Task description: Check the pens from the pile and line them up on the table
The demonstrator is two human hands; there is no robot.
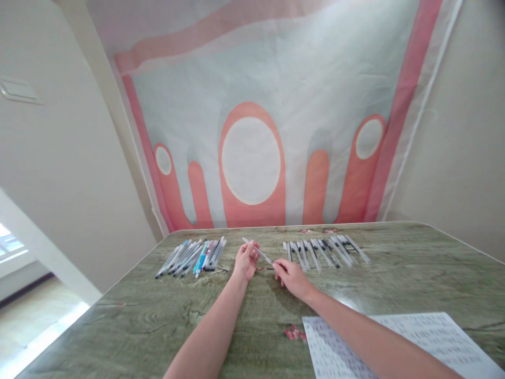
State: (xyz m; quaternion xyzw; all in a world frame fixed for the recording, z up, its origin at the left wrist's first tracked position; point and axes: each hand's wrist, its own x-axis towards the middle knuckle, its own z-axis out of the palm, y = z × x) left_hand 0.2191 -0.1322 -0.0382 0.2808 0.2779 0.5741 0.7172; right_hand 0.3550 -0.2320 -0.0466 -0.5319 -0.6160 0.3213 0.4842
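One pen [265,257] slants between left hand [246,262] and right hand [291,276], gripped by both.

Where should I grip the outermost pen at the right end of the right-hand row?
Pinch that pen mid-barrel, probably from above and its right: the barrel is slim and slanted, and neighbouring pens lie only on its left.

A slim, straight, pale translucent plastic pen [265,257] is held in both hands, slanting from upper left to lower right. The left grip [247,260] crosses its length, leaving the far end bare; the right grip [290,276] pinches its near end. Its finer details are too small to tell.
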